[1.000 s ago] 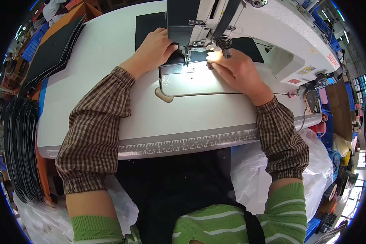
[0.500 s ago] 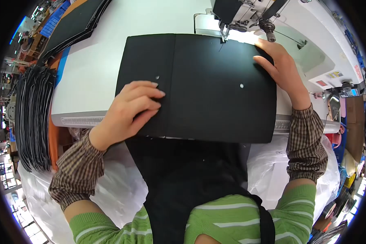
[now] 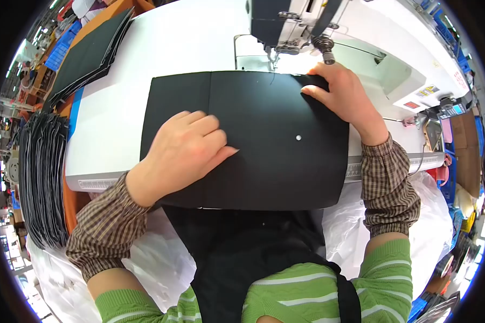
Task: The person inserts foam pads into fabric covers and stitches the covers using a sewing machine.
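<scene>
A large black panel (image 3: 264, 161) lies over the front of the white sewing table, its lower edge overhanging toward my lap. Its top edge is just in front of the needle area of the sewing machine (image 3: 291, 40). My left hand (image 3: 186, 153) rests on the panel's left half, its fingers curled and thumb extended; whether it pinches anything is hidden. My right hand (image 3: 342, 94) grips the panel's upper right edge between thumb and fingers. A small white dot and a loose thread show on the panel.
Black panels (image 3: 91, 54) are stacked on the table's back left. A thick upright bundle of black pieces (image 3: 40, 183) stands at the left. The machine's body (image 3: 415, 59) spans the right. A phone (image 3: 432, 134) sits near the right edge.
The black panel has come from under the needle toward my body and been spread out. My left hand moved onto it and has curled its fingers. My right hand stays near the machine head.
</scene>
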A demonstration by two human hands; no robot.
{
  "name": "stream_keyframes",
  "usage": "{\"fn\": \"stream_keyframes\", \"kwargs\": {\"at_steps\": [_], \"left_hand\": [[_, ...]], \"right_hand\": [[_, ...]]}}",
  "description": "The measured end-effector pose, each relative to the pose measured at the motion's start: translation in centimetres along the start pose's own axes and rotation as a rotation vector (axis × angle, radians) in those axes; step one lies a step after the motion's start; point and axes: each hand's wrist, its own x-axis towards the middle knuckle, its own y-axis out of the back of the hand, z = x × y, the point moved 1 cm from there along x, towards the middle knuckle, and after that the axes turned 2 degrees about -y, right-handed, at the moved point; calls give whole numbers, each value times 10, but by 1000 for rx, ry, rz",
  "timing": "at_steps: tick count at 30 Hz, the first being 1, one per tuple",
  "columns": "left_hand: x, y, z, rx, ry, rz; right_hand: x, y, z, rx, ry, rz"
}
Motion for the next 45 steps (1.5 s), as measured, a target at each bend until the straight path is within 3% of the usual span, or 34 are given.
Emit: {"fn": "stream_keyframes", "kwargs": {"at_steps": [3, 7, 13, 28, 38, 42, 45], "left_hand": [[43, -6, -1, 8, -67, -3], [77, -38, -12, 51, -259, 328], [76, -38, -16, 71, -201, 292], [83, -34, -19, 19, -125, 245], [90, -37, -26, 28, -86, 245], [92, -37, -29, 32, -122, 298], [91, -37, -30, 25, -112, 286]], "right_hand": [[-1, -1, 7, 7, 89, 7], [-2, -7, 7, 127, 157, 55], [-2, -12, 2, 29, 250, 91], [4, -18, 5, -74, 182, 104], [7, -9, 2, -199, 373, 362], [10, -5, 6, 193, -10, 450], [11, -8, 8, 241, -23, 463]]}}
